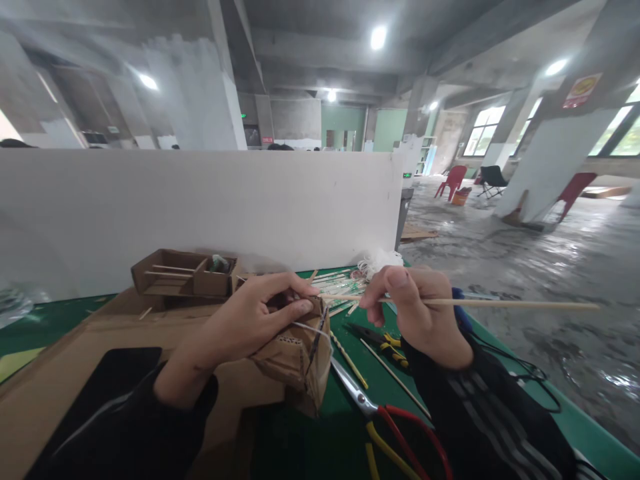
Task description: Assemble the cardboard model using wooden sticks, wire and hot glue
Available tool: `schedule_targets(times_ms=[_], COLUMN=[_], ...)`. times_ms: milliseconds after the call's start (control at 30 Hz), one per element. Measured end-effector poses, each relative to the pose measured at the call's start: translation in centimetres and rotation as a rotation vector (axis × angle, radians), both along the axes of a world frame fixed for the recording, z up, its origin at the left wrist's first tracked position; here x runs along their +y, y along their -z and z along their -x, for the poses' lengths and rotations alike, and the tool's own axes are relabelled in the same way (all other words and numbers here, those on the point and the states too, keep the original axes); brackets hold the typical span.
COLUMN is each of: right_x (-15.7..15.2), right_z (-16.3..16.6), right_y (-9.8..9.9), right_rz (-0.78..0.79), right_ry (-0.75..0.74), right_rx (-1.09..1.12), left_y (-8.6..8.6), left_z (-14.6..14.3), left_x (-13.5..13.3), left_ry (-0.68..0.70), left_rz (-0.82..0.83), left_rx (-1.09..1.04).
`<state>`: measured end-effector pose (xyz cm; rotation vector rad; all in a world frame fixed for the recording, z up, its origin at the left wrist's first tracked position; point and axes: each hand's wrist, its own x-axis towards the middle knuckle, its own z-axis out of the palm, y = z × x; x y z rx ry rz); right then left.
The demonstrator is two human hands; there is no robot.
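Observation:
My left hand (273, 310) is closed on the upper edge of a small cardboard box (290, 360), its thumb and fingers near the corner. A white string (313, 329) runs across that box's side. Between the fingers of my right hand (415, 303) lies a long thin wooden stick (520, 305), held almost level. The stick's left end meets the box corner by my left fingertips; whether it enters the cardboard I cannot tell. Below my hands lie scissors (363, 400) with red and yellow handles, and pliers (385, 341) with yellow-black grips.
A cardboard tray with compartments (167, 283) stands at the back left, before a white partition (200, 207). A dark phone-like slab (115, 387) rests on flat cardboard (60, 360). Loose sticks (330, 280) and white string (380, 263) are heaped behind my hands. A black cable (525, 367) lies right.

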<state>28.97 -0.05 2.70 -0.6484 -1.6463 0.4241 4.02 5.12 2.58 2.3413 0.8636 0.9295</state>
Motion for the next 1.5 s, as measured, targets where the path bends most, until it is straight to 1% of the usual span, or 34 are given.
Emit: schedule_targets(times_ms=[400,800,1067,1500], right_x=[0.1,0.1,0.02,0.0], right_z=[-0.11,-0.22,-0.06,-0.08], right_y=[-0.12,-0.06,-0.1,-0.2], right_rz=[-0.038,-0.024,-0.025,-0.009], right_ry=[0.022,0.024,0.025,0.009], right_rx=[-0.035,-0.067,-0.03,-0.02], left_y=[0.01,-0.18,0.1,-0.26], left_z=[0.06,-0.14,-0.01,-0.14], left_x=[0.11,-0.01,0.08,-0.28], left_ry=[0.012,0.031,0.022,0.019], left_rz=[-0.009,-0.001,-0.002,0.006], left_rx=[-0.011,-0.021,-0.02,-0.003])
